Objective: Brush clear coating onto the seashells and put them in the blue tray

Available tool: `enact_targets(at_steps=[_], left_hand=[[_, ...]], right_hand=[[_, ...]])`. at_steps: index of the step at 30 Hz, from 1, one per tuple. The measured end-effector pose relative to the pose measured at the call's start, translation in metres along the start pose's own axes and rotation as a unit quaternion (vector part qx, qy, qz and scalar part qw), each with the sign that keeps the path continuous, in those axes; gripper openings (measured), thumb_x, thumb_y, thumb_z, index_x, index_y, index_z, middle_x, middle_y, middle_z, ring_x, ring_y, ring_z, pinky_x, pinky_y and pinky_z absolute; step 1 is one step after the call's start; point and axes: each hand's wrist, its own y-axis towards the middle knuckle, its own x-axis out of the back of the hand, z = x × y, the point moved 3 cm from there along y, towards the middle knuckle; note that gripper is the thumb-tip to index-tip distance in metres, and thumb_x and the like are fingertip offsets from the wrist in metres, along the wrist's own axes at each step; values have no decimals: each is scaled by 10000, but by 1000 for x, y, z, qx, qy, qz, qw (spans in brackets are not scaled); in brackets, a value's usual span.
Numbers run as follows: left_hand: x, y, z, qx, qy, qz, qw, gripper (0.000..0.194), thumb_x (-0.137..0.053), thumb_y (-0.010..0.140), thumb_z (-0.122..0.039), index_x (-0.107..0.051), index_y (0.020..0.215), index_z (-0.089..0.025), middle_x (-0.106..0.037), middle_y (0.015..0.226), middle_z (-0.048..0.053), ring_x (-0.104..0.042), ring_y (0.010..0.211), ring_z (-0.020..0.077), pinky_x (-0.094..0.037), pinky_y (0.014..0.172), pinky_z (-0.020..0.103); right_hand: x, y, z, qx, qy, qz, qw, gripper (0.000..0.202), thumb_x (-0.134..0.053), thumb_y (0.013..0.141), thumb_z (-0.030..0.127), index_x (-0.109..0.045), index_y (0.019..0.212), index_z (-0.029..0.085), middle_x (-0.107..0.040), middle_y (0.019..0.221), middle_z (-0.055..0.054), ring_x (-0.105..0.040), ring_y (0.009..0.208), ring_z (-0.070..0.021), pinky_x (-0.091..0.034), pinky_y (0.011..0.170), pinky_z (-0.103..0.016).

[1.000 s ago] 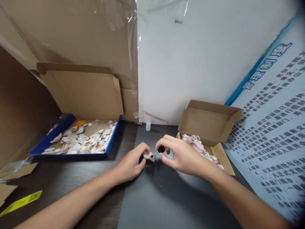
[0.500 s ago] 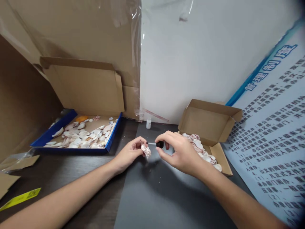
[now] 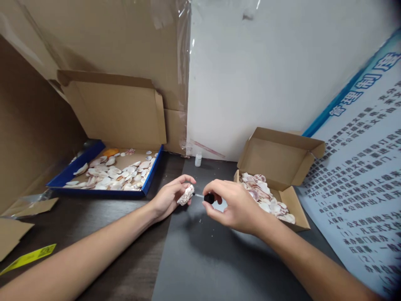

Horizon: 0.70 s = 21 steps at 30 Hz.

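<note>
I've tilted the rough white speckled shell [image 3: 186,195] gripped by my left hand [image 3: 167,201]. Its upper end now faces the slim black-capped applicator [image 3: 209,198] pinched in my right hand [image 3: 237,204].

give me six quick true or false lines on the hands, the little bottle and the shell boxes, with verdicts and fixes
1. The left hand holds a rough, pale piece. True.
2. The right hand holds the small bottle. False: it holds a black cap with a thin stem.
3. The small bottle stands on the grey mat. True.
4. The small brown box is closed. False: its lid is open, and shells lie inside.
5. An orange piece lies in the blue-sided box. True.
6. The yellow strip lies beside the right hand. False: it lies at the lower left.
</note>
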Motion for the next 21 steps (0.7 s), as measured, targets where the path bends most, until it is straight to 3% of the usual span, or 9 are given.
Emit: enact_targets(at_steps=[3, 7, 10, 21], left_hand=[[-1, 0, 0, 3, 8, 13, 1000, 207, -527, 710, -146, -545, 914, -179, -577, 704, -13, -547, 536, 109, -444, 542, 227], [0, 1, 2, -6, 15, 7, 1000, 126, -534, 758, -179, -533, 885, -182, -536, 658, -26, -522, 512, 108, -453, 497, 222], [0, 3, 3, -11, 27, 7, 1000, 77, -530, 790, -194, -520, 865, -182, -535, 660, -25, -502, 487, 99, -425, 449, 200], [1, 4, 5, -4, 38, -5, 999, 107, -522, 781, -172, -522, 887, -189, -517, 628, -28, -459, 476, 99, -411, 423, 186]], right_hand=[[0, 0, 2, -4, -3, -16, 1000, 102, -595, 895, 233, -583, 995, 217, -664, 853, -5, -597, 701, -143, -422, 662, -267], [-2, -1, 3, -22, -24, 27, 999, 85, -608, 880, 227, -574, 958, 218, -667, 823, 7, -601, 685, -148, -411, 651, -273], [0, 0, 3, -20, 4, 8, 1000, 109, -589, 904, 238, -570, 1010, 218, -663, 864, 1, -600, 705, -139, -422, 660, -264], [-3, -2, 0, -37, -6, 25, 999, 110, -581, 893, 237, -564, 1001, 229, -648, 832, 4, -578, 657, -141, -402, 621, -264]])
